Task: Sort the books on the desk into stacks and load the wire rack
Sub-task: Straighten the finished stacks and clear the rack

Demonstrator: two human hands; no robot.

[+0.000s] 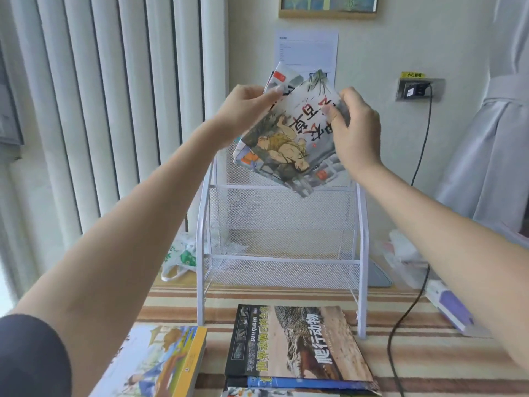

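Striped desk cloth (429, 356) holds two stacks below the white wire rack (282, 224); my left hand (246, 110) and right hand (357, 130) grip thin picture books (289, 138) above its bare shelves.

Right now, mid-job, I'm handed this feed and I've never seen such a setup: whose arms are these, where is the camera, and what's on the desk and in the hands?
There is no machine here: a person works with bare hands. The single picture comes from a wide-angle camera on their head, looking forward and down, so both arms reach into view from below. The left hand and the right hand together grip a bundle of thin picture books, held tilted in the air above the white wire rack. The rack's mesh shelves look empty as far as I can see. On the striped desk in front lie a crocodile book atop a small stack, and another stack of books to its left. A black cable crosses the right side.
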